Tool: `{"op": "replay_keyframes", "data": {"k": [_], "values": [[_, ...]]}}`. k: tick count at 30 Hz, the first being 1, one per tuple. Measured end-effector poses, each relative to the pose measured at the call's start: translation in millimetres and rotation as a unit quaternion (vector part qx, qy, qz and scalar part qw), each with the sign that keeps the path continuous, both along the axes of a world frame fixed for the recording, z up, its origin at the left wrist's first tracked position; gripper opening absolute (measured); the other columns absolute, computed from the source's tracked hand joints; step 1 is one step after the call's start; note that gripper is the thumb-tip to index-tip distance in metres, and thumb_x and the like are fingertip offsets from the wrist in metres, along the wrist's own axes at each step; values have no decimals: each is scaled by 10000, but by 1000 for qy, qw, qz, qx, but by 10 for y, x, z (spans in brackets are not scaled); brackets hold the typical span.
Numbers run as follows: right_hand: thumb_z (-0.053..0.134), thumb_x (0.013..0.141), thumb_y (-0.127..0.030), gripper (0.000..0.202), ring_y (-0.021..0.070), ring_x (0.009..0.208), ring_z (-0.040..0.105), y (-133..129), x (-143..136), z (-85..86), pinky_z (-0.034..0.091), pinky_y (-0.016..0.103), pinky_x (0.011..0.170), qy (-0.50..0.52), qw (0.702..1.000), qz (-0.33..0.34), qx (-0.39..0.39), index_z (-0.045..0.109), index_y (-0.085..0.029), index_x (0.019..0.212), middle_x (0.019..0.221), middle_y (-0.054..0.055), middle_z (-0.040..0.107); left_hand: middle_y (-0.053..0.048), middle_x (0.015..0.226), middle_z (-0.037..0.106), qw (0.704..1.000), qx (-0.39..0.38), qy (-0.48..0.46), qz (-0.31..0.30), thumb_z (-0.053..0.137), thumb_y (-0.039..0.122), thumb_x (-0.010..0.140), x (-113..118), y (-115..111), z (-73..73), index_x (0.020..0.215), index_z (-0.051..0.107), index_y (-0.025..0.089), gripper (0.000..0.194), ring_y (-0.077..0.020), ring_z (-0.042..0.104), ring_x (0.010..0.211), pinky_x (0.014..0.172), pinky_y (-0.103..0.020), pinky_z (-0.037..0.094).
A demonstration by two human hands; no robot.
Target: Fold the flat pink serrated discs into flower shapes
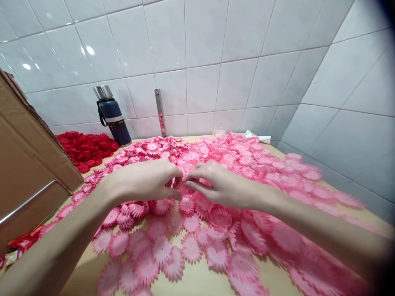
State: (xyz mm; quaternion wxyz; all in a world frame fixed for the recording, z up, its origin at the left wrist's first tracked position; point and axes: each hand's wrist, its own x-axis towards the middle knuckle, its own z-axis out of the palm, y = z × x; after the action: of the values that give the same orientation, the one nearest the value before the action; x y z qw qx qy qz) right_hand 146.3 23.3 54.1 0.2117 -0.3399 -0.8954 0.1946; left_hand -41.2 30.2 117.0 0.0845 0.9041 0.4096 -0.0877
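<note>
Because the pink fringed discs (217,251) lie loosely heaped across the table (191,283), the left hand (148,179) and right hand (220,185) can nearly meet over their middle, fingers partly curled, though whether either grips one I cannot tell.

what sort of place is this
Probably a small indoor workspace for handcraft, though home or workshop isn't clear: a pale table spread with pink fringed discs, a cardboard box at its left, and a tiled wall behind.
</note>
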Motion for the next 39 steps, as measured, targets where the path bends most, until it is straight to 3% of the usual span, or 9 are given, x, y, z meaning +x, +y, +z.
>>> {"op": "replay_keyframes", "data": {"k": [4, 8, 11, 14, 17, 20, 23, 31, 39], "values": [[433, 938, -353, 290, 124, 632, 526, 32, 118, 111, 382, 267, 592, 2, 998, -7, -57, 637, -169, 846, 741, 17, 635, -15, 698, 642, 999, -13, -33, -23, 524, 203, 808, 10, 5, 27, 790, 673, 181, 151, -117, 537, 575, 512, -227, 337], [506, 889, -420, 308, 137, 640, 534, 28, 207, 166, 373, 268, 565, -82, 991, 20, -99, 661, -168, 806, 752, 36, 637, 8, 750, 658, 995, -99, 12, -20, 661, 238, 703, 0, 0, 20, 840, 701, 236, 142, -126, 565, 613, 466, -208, 319], [585, 817, -506, 356, 151, 654, 541, -11, 201, 182, 374, 270, 555, -127, 984, 43, -117, 658, -166, 741, 750, 47, 632, -5, 740, 655, 995, -71, 64, 16, 681, 274, 642, 2, 22, -80, 834, 697, 230, 198, -135, 540, 560, 413, -216, 262], [593, 805, -535, 388, 169, 697, 541, -68, 116, 149, 393, 288, 600, -141, 987, 36, -64, 634, -161, 711, 740, 52, 623, -20, 665, 627, 988, -52, 135, 44, 676, 267, 586, 22, 54, -208, 719, 670, 189, 154, -132, 492, 495, 398, -227, 243], [634, 811, -369, 225, 193, 787, 528, -103, 10, 46, 397, 360, 763, -172, 983, 47, 50, 628, -153, 752, 754, 49, 623, -25, 651, 621, 986, -38, 158, 24, 627, 196, 589, 36, 68, -264, 729, 663, 178, 146, -135, 479, 487, 395, -237, 250], [581, 832, -214, 98, 209, 836, 501, -92, -51, -86, 361, 418, 841, -202, 968, 69, 128, 653, -152, 809, 803, 63, 627, -17, 710, 636, 990, -59, 126, 0, 604, 195, 619, 25, 49, -212, 787, 672, 204, 182, -133, 507, 522, 412, -230, 266], [491, 852, -110, 180, 205, 846, 493, -67, -54, -149, 356, 420, 846, -199, 966, 77, 147, 657, -149, 794, 820, 71, 625, -7, 795, 641, 996, -63, 64, -10, 613, 252, 661, 18, 19, -110, 830, 664, 230, 178, -126, 526, 568, 423, -222, 262], [596, 720, -173, 51, 147, 707, 510, -97, 12, 55, 399, 319, 704, -71, 997, 19, 12, 561, -161, 684, 745, 28, 601, 0, 627, 574, 1000, -2, 17, -9, 516, 86, 706, -6, 76, -67, 739, 636, 171, 151, -107, 450, 515, 463, -235, 269], [588, 726, -91, 130, 127, 736, 561, -57, 71, 150, 447, 264, 662, 70, 993, 32, -87, 518, -182, 788, 804, 6, 626, -62, 864, 654, 995, 14, -89, -38, 477, 97, 782, -85, 172, -160, 935, 660, 147, 243, -146, 569, 714, 631, -239, 400]]}}
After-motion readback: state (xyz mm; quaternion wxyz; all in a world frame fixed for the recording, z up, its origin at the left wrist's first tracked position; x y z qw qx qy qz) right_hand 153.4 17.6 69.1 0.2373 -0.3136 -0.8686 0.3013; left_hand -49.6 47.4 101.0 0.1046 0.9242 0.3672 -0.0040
